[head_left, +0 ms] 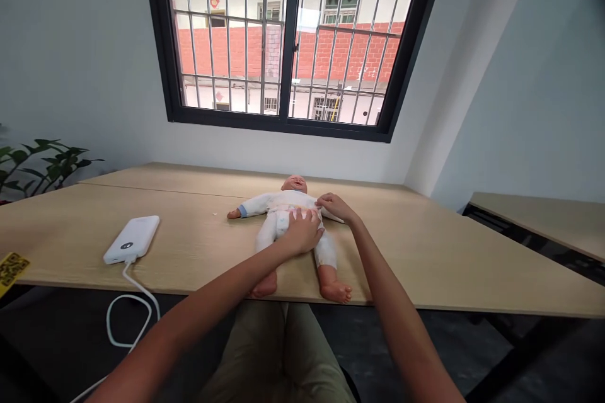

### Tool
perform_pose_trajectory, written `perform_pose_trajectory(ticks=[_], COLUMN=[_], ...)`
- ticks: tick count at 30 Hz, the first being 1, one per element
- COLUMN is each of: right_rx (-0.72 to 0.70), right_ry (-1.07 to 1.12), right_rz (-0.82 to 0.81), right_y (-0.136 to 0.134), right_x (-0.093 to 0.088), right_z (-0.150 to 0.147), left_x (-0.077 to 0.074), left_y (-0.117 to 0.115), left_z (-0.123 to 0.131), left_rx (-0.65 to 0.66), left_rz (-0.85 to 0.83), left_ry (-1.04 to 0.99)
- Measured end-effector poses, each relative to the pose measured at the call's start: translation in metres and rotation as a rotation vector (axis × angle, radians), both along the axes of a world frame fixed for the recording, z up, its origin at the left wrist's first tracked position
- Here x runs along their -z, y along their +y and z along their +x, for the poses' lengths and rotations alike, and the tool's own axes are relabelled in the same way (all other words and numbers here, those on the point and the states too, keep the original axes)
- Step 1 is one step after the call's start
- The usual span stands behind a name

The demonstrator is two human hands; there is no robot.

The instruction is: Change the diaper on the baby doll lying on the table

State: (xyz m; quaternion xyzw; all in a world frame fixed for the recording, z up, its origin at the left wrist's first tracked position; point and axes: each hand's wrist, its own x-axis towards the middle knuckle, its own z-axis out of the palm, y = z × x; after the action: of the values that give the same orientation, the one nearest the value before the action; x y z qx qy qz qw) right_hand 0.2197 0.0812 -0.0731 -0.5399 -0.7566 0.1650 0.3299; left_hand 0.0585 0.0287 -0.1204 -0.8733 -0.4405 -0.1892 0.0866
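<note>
A baby doll (pixel 293 198) lies on its back on the table, head toward the window and bare feet near the front edge. It wears a white long-sleeved top with a blue cuff, white leg coverings and what looks like a white diaper (pixel 282 221). My left hand (pixel 305 233) rests on the doll's belly and diaper, fingers spread over the front. At the side of the doll's chest, my right hand (pixel 334 206) pinches the edge of the white top near the sleeve. That sleeve's end is partly hidden behind my hand.
On the left of the wooden table (pixel 189 252) lies a white power bank (pixel 133 239), its white cable (pixel 144 289) hanging over the front edge. A yellow code sticker (pixel 12 271) is at the left corner. A leafy plant (pixel 51 164) stands far left, and a second table (pixel 543 220) stands right.
</note>
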Motion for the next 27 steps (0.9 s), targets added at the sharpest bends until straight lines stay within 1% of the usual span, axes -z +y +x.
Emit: perform_pose_trajectory(ticks=[2, 6, 9, 13, 15, 18, 21, 23, 24, 26, 27], right_rx=[-0.023, -0.039, -0.046, -0.028, -0.016, -0.019, -0.045, -0.045, -0.033, 0.007, 0.023], right_ry=[-0.050, -0.188, -0.281, -0.303, -0.257, -0.145, 0.002, 0.132, 0.202, 0.326, 0.372], right_rz=[-0.005, -0.013, -0.016, -0.031, -0.038, -0.029, 0.029, 0.108, 0.151, 0.219, 0.240], right_y=[0.002, 0.009, 0.012, 0.016, 0.017, 0.019, 0.015, 0.012, 0.010, 0.007, 0.007], right_x=[-0.005, -0.011, -0.010, 0.001, 0.007, 0.015, 0.018, 0.020, 0.022, 0.027, 0.030], right_z=[-0.006, -0.026, -0.041, -0.052, -0.056, -0.061, -0.056, -0.045, -0.038, -0.024, -0.018], left_x=[-0.001, -0.003, -0.001, 0.002, 0.005, 0.007, 0.003, -0.005, -0.009, -0.016, -0.018], left_y=[-0.005, -0.012, -0.014, -0.011, -0.009, -0.006, 0.001, 0.013, 0.021, 0.039, 0.048], left_z=[-0.007, -0.008, -0.006, -0.005, -0.004, -0.002, -0.004, -0.015, -0.022, -0.043, -0.053], left_rx=[0.045, 0.061, 0.161, 0.318, 0.354, 0.369, 0.430, 0.425, 0.382, 0.226, 0.158], left_rz=[0.044, 0.178, 0.240, 0.199, 0.163, 0.136, 0.085, 0.069, 0.073, 0.101, 0.085], left_ry=[0.042, 0.130, 0.225, 0.275, 0.260, 0.220, 0.098, -0.079, -0.217, -0.547, -0.695])
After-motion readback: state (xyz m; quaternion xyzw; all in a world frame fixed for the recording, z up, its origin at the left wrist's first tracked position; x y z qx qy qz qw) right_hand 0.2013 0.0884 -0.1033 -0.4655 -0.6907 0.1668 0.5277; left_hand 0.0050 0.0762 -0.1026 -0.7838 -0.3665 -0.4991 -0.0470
